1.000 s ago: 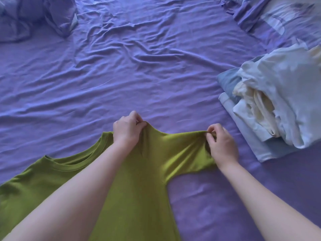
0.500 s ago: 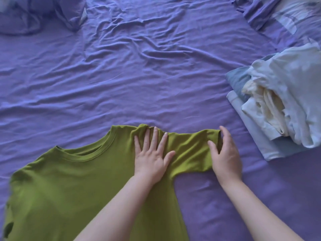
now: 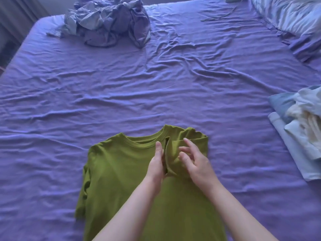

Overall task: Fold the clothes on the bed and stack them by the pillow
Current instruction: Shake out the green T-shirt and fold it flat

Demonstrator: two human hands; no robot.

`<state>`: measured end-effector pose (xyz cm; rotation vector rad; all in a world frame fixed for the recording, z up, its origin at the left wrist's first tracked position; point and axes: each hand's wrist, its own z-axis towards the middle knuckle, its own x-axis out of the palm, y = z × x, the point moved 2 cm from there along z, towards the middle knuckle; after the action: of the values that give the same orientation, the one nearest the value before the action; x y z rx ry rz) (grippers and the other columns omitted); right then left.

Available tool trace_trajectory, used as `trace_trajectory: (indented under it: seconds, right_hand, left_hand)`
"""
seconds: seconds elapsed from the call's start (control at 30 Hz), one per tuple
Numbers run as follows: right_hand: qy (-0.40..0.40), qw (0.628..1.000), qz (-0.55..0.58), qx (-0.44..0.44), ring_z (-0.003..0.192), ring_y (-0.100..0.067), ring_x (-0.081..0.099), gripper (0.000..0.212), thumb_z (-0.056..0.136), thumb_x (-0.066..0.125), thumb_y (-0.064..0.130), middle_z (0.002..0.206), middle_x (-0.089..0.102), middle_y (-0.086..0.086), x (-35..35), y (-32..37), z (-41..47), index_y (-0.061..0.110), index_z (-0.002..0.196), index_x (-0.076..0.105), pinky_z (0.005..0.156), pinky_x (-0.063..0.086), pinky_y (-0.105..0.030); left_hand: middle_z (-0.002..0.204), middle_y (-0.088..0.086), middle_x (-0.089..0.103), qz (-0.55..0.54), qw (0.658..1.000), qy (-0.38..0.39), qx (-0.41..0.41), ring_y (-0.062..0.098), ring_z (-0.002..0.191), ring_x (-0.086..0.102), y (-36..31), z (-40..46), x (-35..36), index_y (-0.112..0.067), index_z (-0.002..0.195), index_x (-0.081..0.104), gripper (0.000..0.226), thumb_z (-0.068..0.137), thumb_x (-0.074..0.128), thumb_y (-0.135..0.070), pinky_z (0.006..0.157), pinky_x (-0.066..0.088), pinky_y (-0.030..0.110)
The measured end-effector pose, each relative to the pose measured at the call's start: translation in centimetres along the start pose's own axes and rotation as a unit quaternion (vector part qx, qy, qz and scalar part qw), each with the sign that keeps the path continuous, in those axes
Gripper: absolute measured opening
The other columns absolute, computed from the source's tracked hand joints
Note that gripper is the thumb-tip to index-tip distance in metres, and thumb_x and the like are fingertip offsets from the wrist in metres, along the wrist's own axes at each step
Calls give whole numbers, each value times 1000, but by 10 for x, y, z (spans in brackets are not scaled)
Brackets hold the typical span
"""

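A green T-shirt [image 3: 121, 171] lies flat on the purple bed sheet [image 3: 121, 94], collar away from me. Its right sleeve is folded inward over the chest. My left hand [image 3: 156, 164] stands on edge with straight fingers against the folded sleeve's inner edge. My right hand [image 3: 194, 160] rests on top of the folded sleeve with fingers spread and loosely bent; it grips nothing. At the right edge of the bed lies a pile of white and light blue clothes [image 3: 298, 133]. The pillow [image 3: 288, 13] is at the far right corner.
A crumpled grey-purple garment heap [image 3: 111, 23] lies at the far side of the bed, left of centre. The bed's left edge [image 3: 19, 47] drops to a dark floor. Wrinkled sheet stretches between the shirt and the far heap.
The shirt's right sleeve has been folded inward onto the chest. Both hands moved toward the middle. The view has lifted, showing the far heap and the pillow.
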<state>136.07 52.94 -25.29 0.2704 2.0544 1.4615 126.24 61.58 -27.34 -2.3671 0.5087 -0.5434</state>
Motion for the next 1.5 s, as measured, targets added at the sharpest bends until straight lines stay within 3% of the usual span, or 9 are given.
trace_trajectory:
  seconds: [0.13, 0.27, 0.5, 0.63, 0.77, 0.9, 1.07, 1.4, 1.5]
  right_hand:
    - [9, 955, -292, -54, 144, -16, 15, 45, 99, 40, 29, 151, 31, 2, 9, -30, 4, 26, 143, 32, 113, 16, -30]
    - [44, 888, -457, -14, 140, -14, -26, 60, 94, 19, 57, 156, -16, 8, 6, -64, 19, 40, 144, -9, 114, -13, -44]
    - [40, 861, -506, -17, 135, -15, -37, 68, 75, -12, 76, 144, -37, 9, 2, -83, 36, 44, 134, -28, 110, -22, -47]
    - [59, 857, -512, -27, 130, -14, -43, 73, 68, -21, 77, 147, -34, 8, 11, -82, 40, 45, 133, -29, 110, -23, -47]
    - [63, 854, -516, -28, 131, -15, -40, 70, 74, -10, 74, 149, -30, 5, 15, -86, 44, 43, 135, -24, 109, -24, -48]
    - [60, 843, -534, -36, 133, -16, -39, 68, 73, -15, 74, 143, -37, 8, 15, -94, 39, 44, 133, -29, 105, -28, -47]
    - [71, 839, -539, -38, 132, -15, -38, 69, 75, -14, 75, 146, -33, 7, 11, -97, 40, 43, 134, -29, 111, -20, -51]
    - [118, 863, -476, -126, 142, -20, -17, 72, 81, 16, 70, 152, -13, 4, -22, -100, -13, 37, 143, -1, 116, -11, -39]
    - [67, 893, -415, -158, 141, -37, 20, 58, 85, 63, 39, 152, 24, -13, -26, -94, -13, 27, 137, 44, 113, 17, -52]
  left_hand:
    - [104, -9, 64, 140, 986, -60, 74, -6, 83, 59, 3, 11, -21, -9, 117, 57, 35, 88, 64, -27, 75, 46, 17]
    - [115, 1, 64, 260, 952, -125, 105, 12, 103, 60, 13, 31, -35, -5, 126, 53, 46, 85, 69, -18, 98, 45, 31]
    - [126, -20, 54, 240, 931, -116, 252, -9, 110, 47, 13, 18, -45, -44, 133, 44, 58, 90, 59, -7, 87, 34, -3]
    - [130, -7, 53, 325, 899, -159, 248, 9, 113, 52, 13, 12, -62, -43, 142, 30, 65, 92, 57, -13, 92, 39, 17]
    - [123, 8, 54, 526, 733, -276, 331, 25, 104, 58, 18, 2, -63, -25, 139, 45, 63, 82, 69, -13, 86, 51, 37]
    - [145, 6, 44, 706, 577, -144, 384, 29, 137, 36, 36, 11, -42, -25, 137, 47, 55, 85, 65, -21, 112, 27, 53]
    - [147, -10, -31, 773, 581, -125, 223, 17, 132, -39, 54, 30, -58, -42, 139, -22, 57, 93, 6, -61, 108, -24, 50]
    - [152, -6, -29, 776, 598, -120, 161, 23, 140, -31, 56, 9, -50, -39, 143, -20, 63, 91, 5, -64, 112, -18, 53]
    - [146, -8, -35, 784, 587, -125, 158, 24, 140, -31, 60, 5, -45, -40, 142, -20, 63, 90, 3, -65, 112, -17, 55]
